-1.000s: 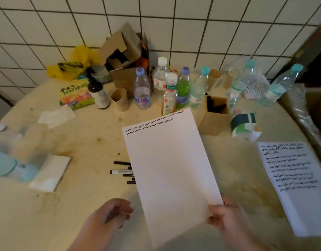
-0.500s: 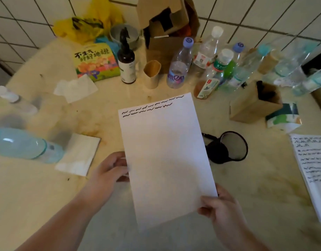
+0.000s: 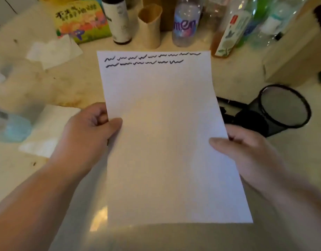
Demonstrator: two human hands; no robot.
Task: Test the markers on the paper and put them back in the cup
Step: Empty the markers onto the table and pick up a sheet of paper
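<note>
A white sheet of paper (image 3: 167, 133) with two rows of black squiggles along its top is held above the table, slightly curled. My left hand (image 3: 89, 131) pinches its left edge, thumb on top. My right hand (image 3: 245, 153) grips its right edge. A black mesh cup (image 3: 281, 109) lies on its side to the right of the paper, its opening facing me. A dark marker (image 3: 230, 103) lies beside the cup, partly hidden behind the paper. A brown cardboard box (image 3: 293, 57) stands at the far right.
Bottles (image 3: 185, 22) crowd the back edge, with a dark bottle (image 3: 118, 20), a brown paper cup (image 3: 149, 26) and a colourful packet (image 3: 81, 22). Crumpled tissue (image 3: 52, 51) and a folded napkin (image 3: 47, 131) lie left, next to a fallen clear bottle (image 3: 9, 124).
My left hand rose from the table and took hold of the paper's left edge. The view tilted down and closer; the mesh cup came into sight and the markers on the left are out of view.
</note>
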